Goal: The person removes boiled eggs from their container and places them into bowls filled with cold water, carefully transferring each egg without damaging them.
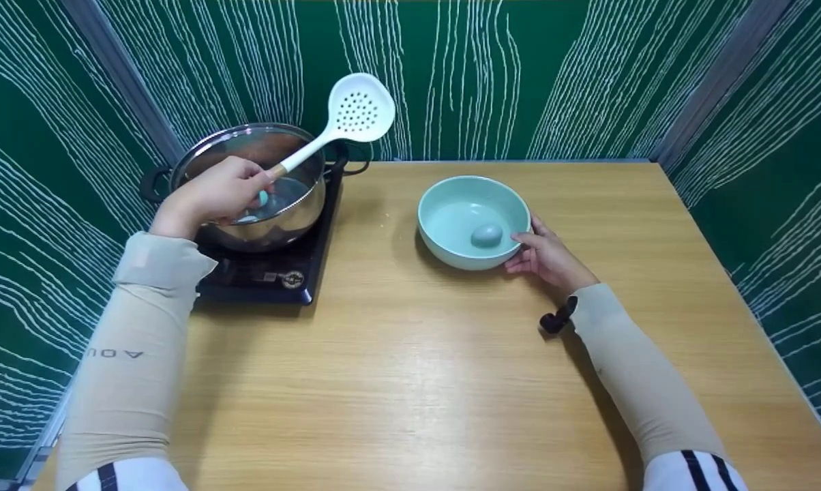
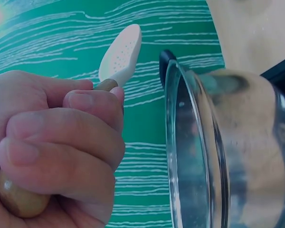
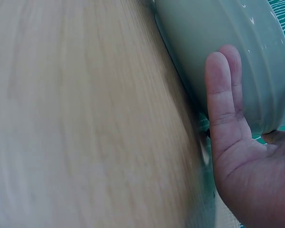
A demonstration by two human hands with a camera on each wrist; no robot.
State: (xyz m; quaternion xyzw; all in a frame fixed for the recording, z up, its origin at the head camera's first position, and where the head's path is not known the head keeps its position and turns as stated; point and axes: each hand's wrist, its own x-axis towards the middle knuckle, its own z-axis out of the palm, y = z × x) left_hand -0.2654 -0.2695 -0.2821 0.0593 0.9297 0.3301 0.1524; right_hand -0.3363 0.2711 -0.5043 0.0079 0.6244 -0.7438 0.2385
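Note:
My left hand [image 1: 223,191] grips the wooden handle of a white skimmer [image 1: 361,108], its perforated head raised up and to the right above the pot; the handle's rounded end shows below my curled fingers [image 2: 66,137] in the left wrist view. A steel pot [image 1: 267,228] stands under that hand, holding clear liquid and pale turquoise pieces partly hidden by the hand. My right hand [image 1: 547,256] holds a light green bowl [image 1: 451,204] by its right side, thumb at the rim and other fingers against the outer wall. One pale blue-green egg [image 1: 487,235] lies inside the bowl.
Beneath the pot is a black induction cooker [image 1: 267,283], with a cable behind it. The wooden table [image 1: 410,382] is bounded by green panels with white wavy lines [image 1: 479,75] at the back and sides.

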